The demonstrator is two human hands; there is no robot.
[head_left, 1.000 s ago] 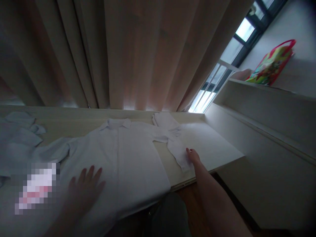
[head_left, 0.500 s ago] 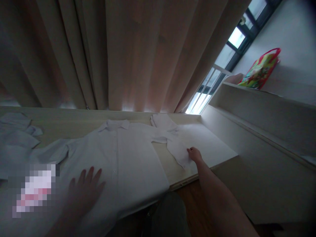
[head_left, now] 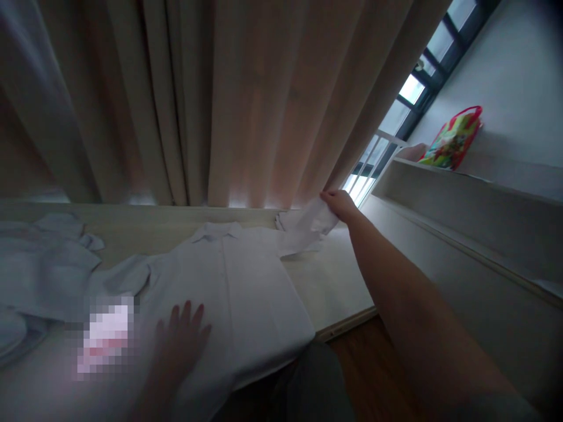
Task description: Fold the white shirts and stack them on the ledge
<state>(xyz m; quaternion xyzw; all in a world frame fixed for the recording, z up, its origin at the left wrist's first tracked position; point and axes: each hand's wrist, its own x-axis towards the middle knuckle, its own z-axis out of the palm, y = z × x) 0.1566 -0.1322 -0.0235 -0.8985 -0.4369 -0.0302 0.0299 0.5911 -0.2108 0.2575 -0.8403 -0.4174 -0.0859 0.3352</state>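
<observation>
A white collared shirt point(head_left: 246, 281) lies spread flat, front up, on a pale table point(head_left: 328, 287). My left hand point(head_left: 182, 337) rests flat on its lower front, fingers spread. My right hand point(head_left: 338, 204) is raised above the table's far right corner, pinching the end of the shirt's right sleeve point(head_left: 308, 225), which hangs lifted off the table.
Light blue garments point(head_left: 41, 264) lie in a heap at the table's left. Beige curtains point(head_left: 246, 99) hang behind the table. A window point(head_left: 396, 123) shows at the right. A colourful bag point(head_left: 451, 140) sits on a white shelf point(head_left: 461, 199). Wooden floor lies below the table edge.
My right hand has closed on the sleeve end and lifted it up and away from the table, toward the curtain. My left hand stays flat on the shirt.
</observation>
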